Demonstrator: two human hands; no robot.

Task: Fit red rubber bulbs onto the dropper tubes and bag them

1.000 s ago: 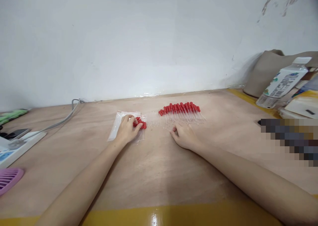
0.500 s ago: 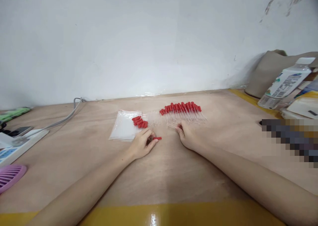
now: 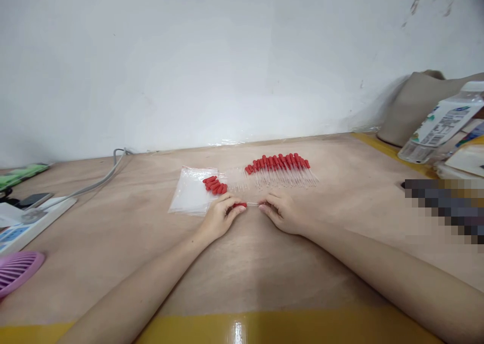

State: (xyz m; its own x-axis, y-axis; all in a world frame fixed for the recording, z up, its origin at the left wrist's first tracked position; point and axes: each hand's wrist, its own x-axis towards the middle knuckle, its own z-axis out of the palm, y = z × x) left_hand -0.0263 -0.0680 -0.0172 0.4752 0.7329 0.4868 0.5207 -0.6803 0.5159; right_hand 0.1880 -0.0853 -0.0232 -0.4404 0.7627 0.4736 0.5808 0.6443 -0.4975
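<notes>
My left hand (image 3: pixel 226 214) pinches a red rubber dropper bulb (image 3: pixel 240 204) between thumb and fingers. A thin clear dropper tube (image 3: pixel 252 203) lies in line with it, gripped near its right part by my right hand (image 3: pixel 279 212). The tube's left end meets the bulb's open end; how far in it sits, I cannot tell. Beyond my left hand is a small pile of loose red bulbs (image 3: pixel 215 185) on clear plastic bags (image 3: pixel 192 190). Bare clear tubes (image 3: pixel 236 179) lie beside them. Farther right, several droppers with red bulbs fitted (image 3: pixel 280 162) lie in a row.
On the left are a power strip (image 3: pixel 38 220) with a grey cable (image 3: pixel 98 183), a phone (image 3: pixel 36 200) and a pink slatted object (image 3: pixel 18 272). At right lean a plastic bottle (image 3: pixel 440 125) and a beige bag (image 3: pixel 401 107). A white wall (image 3: pixel 227 72) bounds the table's back.
My right hand has brought the clear tube down and left from near the row, turning it level against the bulb. My left hand keeps its hold on the bulb, moving slightly.
</notes>
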